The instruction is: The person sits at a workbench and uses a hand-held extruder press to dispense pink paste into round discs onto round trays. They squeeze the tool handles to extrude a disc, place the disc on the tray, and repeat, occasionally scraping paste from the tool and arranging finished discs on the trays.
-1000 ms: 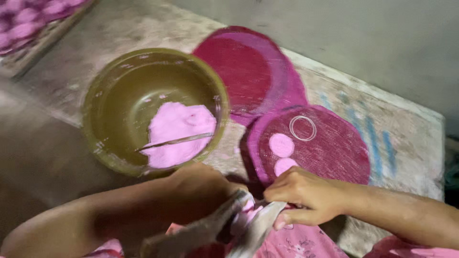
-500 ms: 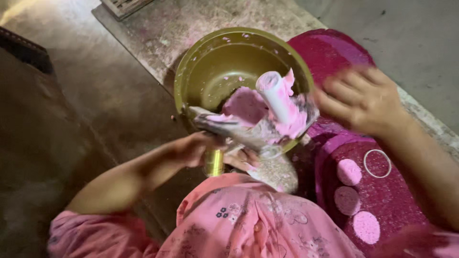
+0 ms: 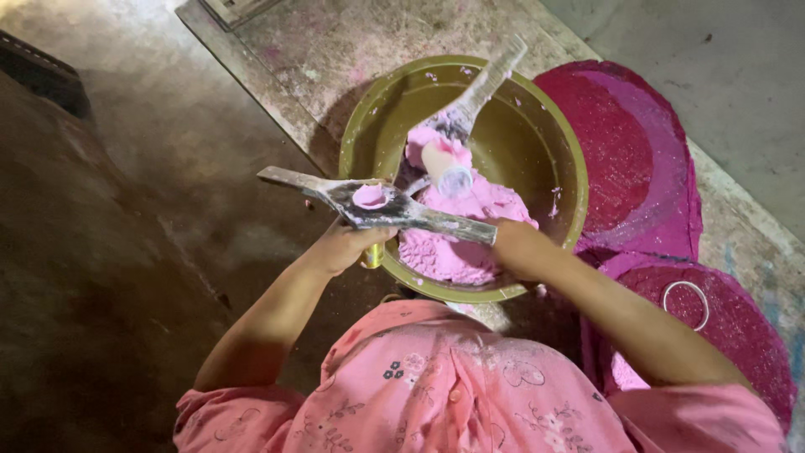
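Dusty concrete floor (image 3: pixel 151 168) lies beneath. At frame centre, the hinged metal mould (image 3: pixel 377 201) sits over the olive bowl (image 3: pixel 553 151) of pink paste (image 3: pixel 453 243). Left hand (image 3: pixel 340 247) clasps its lower arm; right hand (image 3: pixel 511 247) grips the handle end. Keep the mould level above the bowl so excess drops inside. A magenta mat (image 3: pixel 620 143) lies right.

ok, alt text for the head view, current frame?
Seen from above, a person in a pink top holds a powder-caked hinged metal mould over an olive bowl of pink powder, left hand under it, right hand on its handle. Magenta round plates lie beside the bowl.
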A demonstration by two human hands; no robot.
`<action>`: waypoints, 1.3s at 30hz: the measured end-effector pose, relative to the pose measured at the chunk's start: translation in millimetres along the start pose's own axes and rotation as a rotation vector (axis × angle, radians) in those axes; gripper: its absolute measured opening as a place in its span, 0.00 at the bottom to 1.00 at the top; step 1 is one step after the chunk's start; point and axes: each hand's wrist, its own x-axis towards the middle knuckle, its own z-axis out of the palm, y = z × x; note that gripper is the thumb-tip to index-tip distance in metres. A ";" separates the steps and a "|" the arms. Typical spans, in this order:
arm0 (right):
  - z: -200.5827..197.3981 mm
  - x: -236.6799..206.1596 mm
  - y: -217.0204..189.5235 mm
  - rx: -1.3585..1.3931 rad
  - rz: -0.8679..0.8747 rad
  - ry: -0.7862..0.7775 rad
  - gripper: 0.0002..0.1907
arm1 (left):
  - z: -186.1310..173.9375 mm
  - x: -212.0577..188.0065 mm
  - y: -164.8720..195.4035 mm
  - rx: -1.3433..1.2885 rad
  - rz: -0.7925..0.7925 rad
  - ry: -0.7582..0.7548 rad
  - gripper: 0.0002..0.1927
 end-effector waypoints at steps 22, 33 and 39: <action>-93.8 -99.7 70.7 1.110 0.049 0.156 0.21 | 47.1 88.4 -24.8 -0.040 -0.295 -0.049 0.10; -113.6 -60.6 70.4 0.078 -0.112 0.629 0.20 | 76.6 77.5 6.1 -0.298 -0.247 -0.061 0.16; -54.9 -32.4 65.6 0.309 -0.035 0.735 0.19 | 108.7 99.5 -23.0 -0.378 -0.263 0.132 0.16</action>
